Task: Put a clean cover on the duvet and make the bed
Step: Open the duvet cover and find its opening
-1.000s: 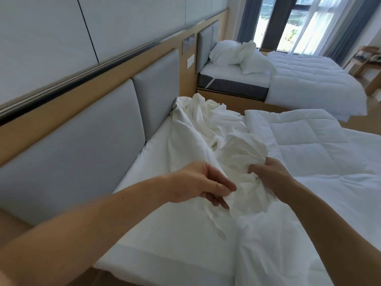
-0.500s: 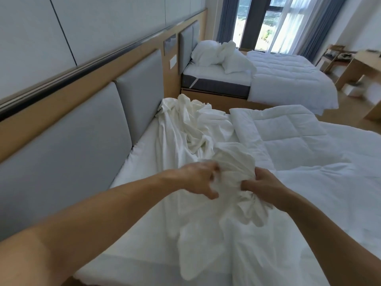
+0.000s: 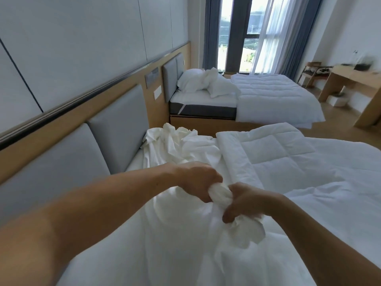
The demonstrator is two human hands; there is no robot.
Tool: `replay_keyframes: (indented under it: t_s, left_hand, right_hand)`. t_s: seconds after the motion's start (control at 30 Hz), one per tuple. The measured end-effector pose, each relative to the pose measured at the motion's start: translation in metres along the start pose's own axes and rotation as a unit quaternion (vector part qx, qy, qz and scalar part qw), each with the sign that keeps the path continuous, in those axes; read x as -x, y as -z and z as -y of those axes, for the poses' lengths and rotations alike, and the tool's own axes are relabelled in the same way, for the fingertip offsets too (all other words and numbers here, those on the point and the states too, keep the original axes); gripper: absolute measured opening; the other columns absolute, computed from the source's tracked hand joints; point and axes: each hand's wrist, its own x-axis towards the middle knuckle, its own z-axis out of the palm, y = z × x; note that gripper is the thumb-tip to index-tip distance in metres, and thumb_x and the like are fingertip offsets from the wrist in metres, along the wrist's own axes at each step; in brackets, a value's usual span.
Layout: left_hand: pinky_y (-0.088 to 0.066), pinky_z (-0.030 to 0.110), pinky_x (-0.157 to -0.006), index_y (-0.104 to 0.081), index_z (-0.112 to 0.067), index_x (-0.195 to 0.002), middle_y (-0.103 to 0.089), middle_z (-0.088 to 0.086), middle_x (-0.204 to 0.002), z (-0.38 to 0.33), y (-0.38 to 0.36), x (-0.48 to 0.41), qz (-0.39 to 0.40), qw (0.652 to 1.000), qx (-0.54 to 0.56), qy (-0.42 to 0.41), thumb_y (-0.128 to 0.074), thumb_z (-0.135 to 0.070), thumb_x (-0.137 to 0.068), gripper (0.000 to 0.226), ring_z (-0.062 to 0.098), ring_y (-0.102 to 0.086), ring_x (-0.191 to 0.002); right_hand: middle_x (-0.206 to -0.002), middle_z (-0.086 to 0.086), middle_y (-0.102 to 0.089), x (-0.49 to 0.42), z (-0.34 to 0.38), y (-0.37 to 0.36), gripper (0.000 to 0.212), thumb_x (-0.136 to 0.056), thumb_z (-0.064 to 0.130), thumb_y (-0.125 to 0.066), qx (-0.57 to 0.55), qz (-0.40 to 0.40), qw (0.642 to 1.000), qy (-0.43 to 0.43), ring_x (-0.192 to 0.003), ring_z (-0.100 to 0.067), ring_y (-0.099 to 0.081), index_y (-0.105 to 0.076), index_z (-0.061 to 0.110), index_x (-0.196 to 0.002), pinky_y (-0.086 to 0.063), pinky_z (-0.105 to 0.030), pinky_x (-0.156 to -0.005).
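Observation:
A crumpled white duvet cover lies along the head end of the near bed, running toward me. My left hand and my right hand sit close together, both gripping a bunched roll of the cover's fabric between them. A loose flap of cover hangs below my right hand. The white quilted duvet is spread over the right part of the bed, its folded edge touching the cover.
Grey padded headboard panels run along the left wall. A second bed with pillows stands beyond a narrow floor gap. A wooden desk stands at the far right, with a window and curtains behind.
Both hands have gathered the cover fabric into a tighter bunch and drawn closer together. The view has tilted up, showing more of the far bed and window.

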Motion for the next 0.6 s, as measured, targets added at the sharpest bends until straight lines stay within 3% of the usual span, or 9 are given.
replay_keyframes:
  t_s: [0.17, 0.23, 0.3, 0.4, 0.47, 0.6]
  left_hand:
    - [-0.045, 0.026, -0.063, -0.057, -0.029, -0.082, -0.056, -0.011, -0.073, 0.025, 0.01, -0.014, 0.024, 0.999, -0.035, 0.02, -0.072, -0.032, -0.079, 0.016, 0.014, -0.055, -0.071]
    - [-0.05, 0.027, -0.065, -0.062, -0.024, -0.087, -0.061, -0.009, -0.076, 0.039, 0.005, -0.013, 0.065, 0.996, 0.038, 0.058, -0.072, -0.03, -0.077, 0.016, 0.015, -0.06, -0.073]
    - [-0.057, 0.034, -0.077, -0.067, -0.02, -0.1, -0.068, -0.003, -0.09, 0.052, 0.0, -0.008, 0.118, 0.982, 0.12, 0.088, -0.072, -0.027, -0.075, 0.026, 0.018, -0.065, -0.083]
    - [-0.054, 0.031, -0.077, -0.064, -0.026, -0.091, -0.065, -0.005, -0.089, 0.072, -0.009, 0.004, 0.18, 0.954, 0.22, 0.094, -0.071, -0.014, -0.079, 0.018, 0.016, -0.063, -0.085]
    - [-0.056, 0.037, -0.08, -0.064, -0.027, -0.086, -0.065, -0.002, -0.087, 0.085, -0.012, 0.012, 0.195, 0.926, 0.313, 0.088, -0.072, -0.009, -0.073, 0.023, 0.019, -0.065, -0.085]
    - [-0.056, 0.049, -0.087, -0.068, -0.016, -0.095, -0.068, 0.006, -0.093, 0.095, -0.016, 0.021, 0.206, 0.896, 0.384, 0.077, -0.065, -0.009, -0.06, 0.036, 0.024, -0.067, -0.088]
  right_hand:
    - [-0.096, -0.004, -0.069, -0.027, 0.008, 0.007, 0.048, -0.061, 0.026, -0.088, 0.012, -0.025, 1.0, 0.012, -0.089, -0.022, -0.069, -0.064, 0.016, -0.102, -0.058, -0.036, -0.079]
    - [-0.094, -0.002, -0.066, -0.035, 0.014, 0.005, 0.045, -0.064, 0.026, -0.086, 0.009, -0.041, 0.999, 0.026, -0.085, -0.019, -0.066, -0.061, 0.018, -0.101, -0.056, -0.032, -0.071]
    - [-0.094, 0.003, -0.06, -0.041, 0.024, 0.002, 0.043, -0.067, 0.022, -0.084, 0.003, -0.06, 0.998, 0.034, -0.08, -0.012, -0.059, -0.057, 0.021, -0.101, -0.049, -0.023, -0.063]
    - [-0.099, 0.006, -0.057, -0.046, 0.046, 0.0, 0.049, -0.07, 0.018, -0.081, 0.009, -0.056, 0.998, 0.035, -0.084, -0.008, -0.056, -0.054, 0.022, -0.111, -0.046, -0.021, -0.064]
    - [-0.1, 0.006, -0.058, -0.048, 0.06, 0.003, 0.051, -0.07, 0.018, -0.081, 0.006, -0.053, 0.998, 0.024, -0.085, -0.009, -0.057, -0.054, 0.023, -0.113, -0.049, -0.021, -0.065]
    - [-0.095, 0.005, -0.069, -0.049, 0.08, 0.009, 0.041, -0.067, 0.025, -0.087, 0.027, 0.016, 0.999, -0.027, -0.086, -0.014, -0.067, -0.066, 0.022, -0.103, -0.056, -0.026, -0.069]
